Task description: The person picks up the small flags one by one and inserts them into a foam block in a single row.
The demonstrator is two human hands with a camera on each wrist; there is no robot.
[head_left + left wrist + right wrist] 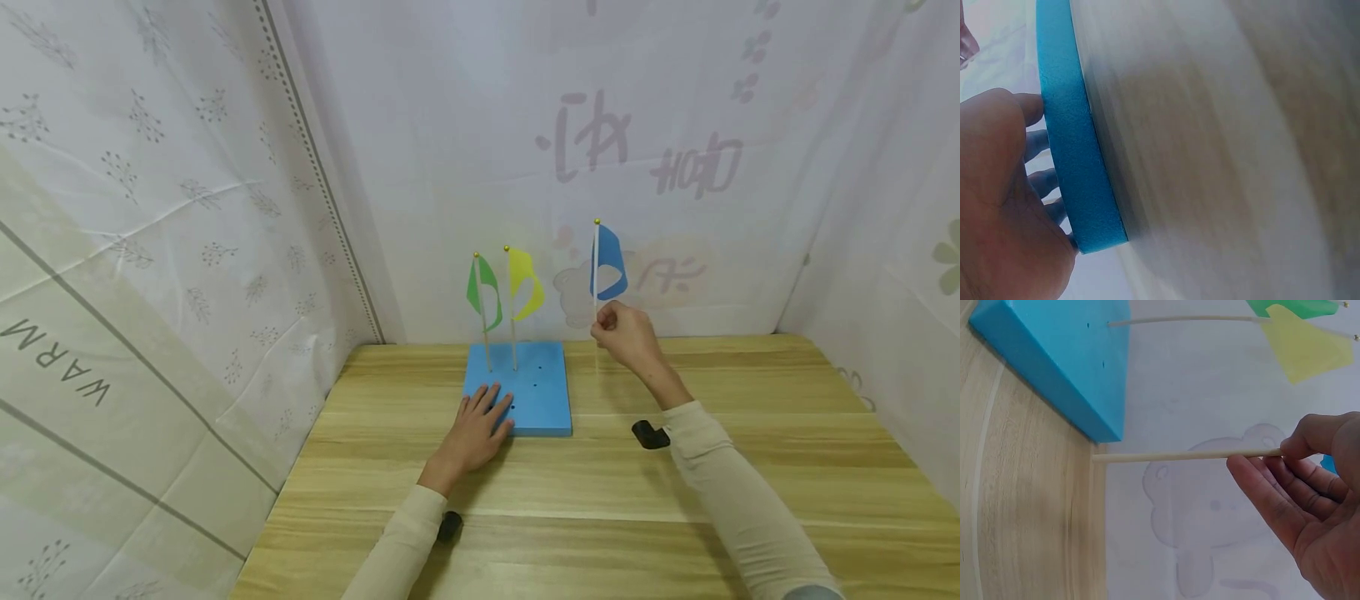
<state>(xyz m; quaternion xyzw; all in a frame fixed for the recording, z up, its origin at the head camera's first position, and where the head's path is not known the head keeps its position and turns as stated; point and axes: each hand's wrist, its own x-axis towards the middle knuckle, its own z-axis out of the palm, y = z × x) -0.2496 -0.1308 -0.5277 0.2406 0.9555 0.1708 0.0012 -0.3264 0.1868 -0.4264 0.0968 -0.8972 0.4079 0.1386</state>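
My right hand [626,335] pinches the thin pole of a small blue flag [609,265] between thumb and fingers, upright and to the right of a blue foam board [551,408]. In the right wrist view the bare lower end of the pole [1166,457] points down toward the table, beside the board's corner. Fingers spread, my left hand [476,433] rests on the board's near left part. A green flag [486,279] and a yellow flag [525,283] stand in the board's far side. Several small dark holes show in its top.
The board lies on a wood-grain table [570,517] near its back edge. Printed white curtains [450,125] hang behind and to the left. A black piece [650,434] sits by the right wrist, another black piece [449,527] by the left.
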